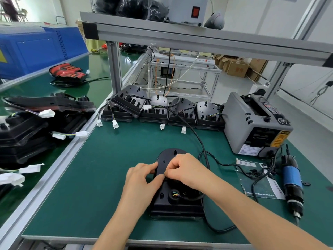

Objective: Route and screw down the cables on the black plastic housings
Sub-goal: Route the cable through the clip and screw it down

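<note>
Hands on rounded black plastic housing (173,154): left hand (142,177) pinches its left edge; right hand (185,170) fingers curled, grasp hidden.

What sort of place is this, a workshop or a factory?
Most likely a factory assembly line for electrical goods: a green-matted workbench in an aluminium frame, a row of identical black housings with cables at the back, and an electric screwdriver lying at the right near a tape dispenser.
</note>
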### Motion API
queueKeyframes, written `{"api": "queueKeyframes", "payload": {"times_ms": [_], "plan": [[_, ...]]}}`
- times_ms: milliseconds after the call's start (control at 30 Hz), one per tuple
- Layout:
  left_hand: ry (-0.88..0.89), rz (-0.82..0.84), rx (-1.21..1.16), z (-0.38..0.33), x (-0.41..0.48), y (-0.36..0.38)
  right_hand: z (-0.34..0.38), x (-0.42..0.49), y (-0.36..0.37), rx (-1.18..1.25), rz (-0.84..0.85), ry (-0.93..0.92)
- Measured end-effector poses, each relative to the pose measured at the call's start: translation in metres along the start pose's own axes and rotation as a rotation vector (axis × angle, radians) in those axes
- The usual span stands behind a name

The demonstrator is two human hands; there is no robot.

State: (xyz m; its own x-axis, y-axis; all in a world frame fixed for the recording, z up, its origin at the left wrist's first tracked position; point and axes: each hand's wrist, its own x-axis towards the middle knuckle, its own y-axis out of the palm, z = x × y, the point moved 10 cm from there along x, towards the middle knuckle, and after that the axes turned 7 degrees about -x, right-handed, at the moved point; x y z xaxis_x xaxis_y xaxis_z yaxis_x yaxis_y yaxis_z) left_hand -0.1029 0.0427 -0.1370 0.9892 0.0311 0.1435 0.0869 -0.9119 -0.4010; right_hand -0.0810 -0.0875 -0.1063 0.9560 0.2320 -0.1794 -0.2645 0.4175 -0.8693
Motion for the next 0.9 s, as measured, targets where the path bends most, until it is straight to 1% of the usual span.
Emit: {"api": "queueKeyframes", "payload": {"times_ms": [67, 167, 367, 467, 633, 700, 833, 900], "plan": [[-0.016, -0.043, -0.024, 0.002, -0.001, 0.000, -0.001, 0.000, 0.001, 0.000, 0.003, 0.000], [-0.051, -0.057, -0.089, 0.006, 0.001, 0.000, -0.001, 0.001, 0.002, -0.002, 0.006, 0.004], [-0.176, -0.023, -0.193, 0.015, 0.003, 0.005, -0.001, 0.003, 0.003, -0.069, -0.020, -0.022], [-0.196, -0.009, -0.207, 0.016, 0.003, 0.006, -0.001, 0.003, 0.004, -0.082, -0.044, -0.043], [-0.224, 0.032, -0.258, 0.017, 0.002, 0.009, -0.009, 0.004, -0.003, -0.001, -0.060, -0.048], [-0.219, 0.041, -0.263, 0.017, 0.002, 0.010, -0.013, 0.001, -0.005, 0.021, -0.072, -0.058], [-0.200, 0.018, -0.237, 0.015, 0.006, 0.010, -0.014, -0.007, -0.004, -0.030, -0.122, -0.130], [-0.183, -0.008, -0.162, 0.013, 0.010, 0.011, -0.014, -0.009, -0.004, -0.025, -0.143, -0.148]]}}
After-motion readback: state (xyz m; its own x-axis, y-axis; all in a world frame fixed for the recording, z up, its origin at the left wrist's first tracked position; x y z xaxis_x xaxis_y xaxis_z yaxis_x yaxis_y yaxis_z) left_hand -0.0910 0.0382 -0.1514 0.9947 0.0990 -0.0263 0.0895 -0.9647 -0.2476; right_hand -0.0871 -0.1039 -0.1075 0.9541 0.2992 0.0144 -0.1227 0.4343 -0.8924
